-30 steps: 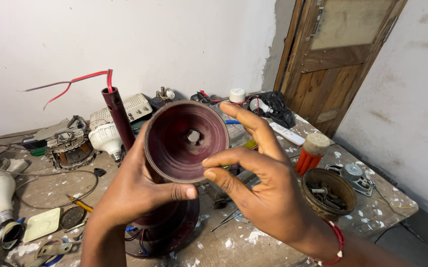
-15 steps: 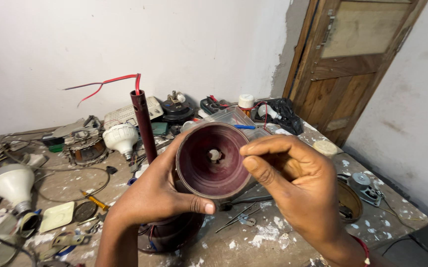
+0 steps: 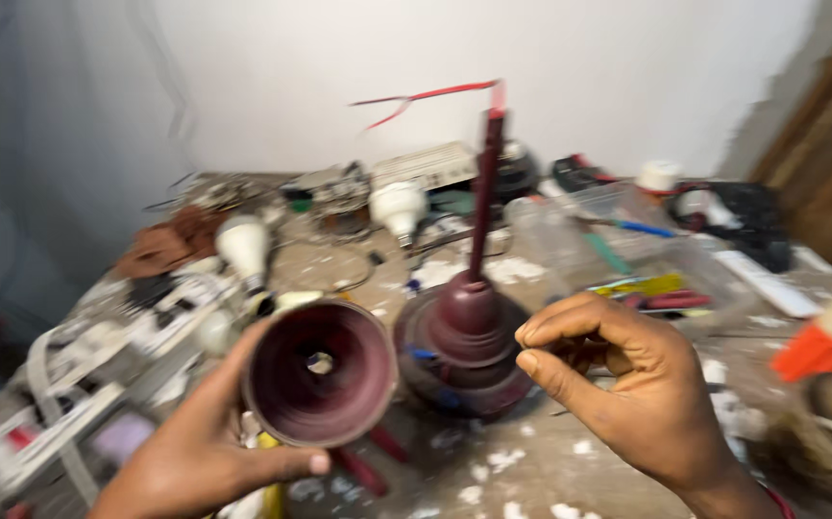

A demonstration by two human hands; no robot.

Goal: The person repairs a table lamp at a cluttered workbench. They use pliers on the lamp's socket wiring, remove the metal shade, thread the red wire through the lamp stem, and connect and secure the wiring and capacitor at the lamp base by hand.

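From the head camera, the dark red cup (image 3: 320,373) could slip and drop onto the messy counter (image 3: 627,452), because only the left hand (image 3: 200,452) grips it, by the rim. The right hand (image 3: 627,384) is curled half shut beside the cup, holding nothing I can see. Behind them stands a dark red base with a rod (image 3: 469,336).

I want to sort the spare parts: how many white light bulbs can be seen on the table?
2. One white bulb lies at the left of the table, behind the maroon cup in the left hand. The other stands mid-table by the maroon rod. Blur and clutter may hide more.
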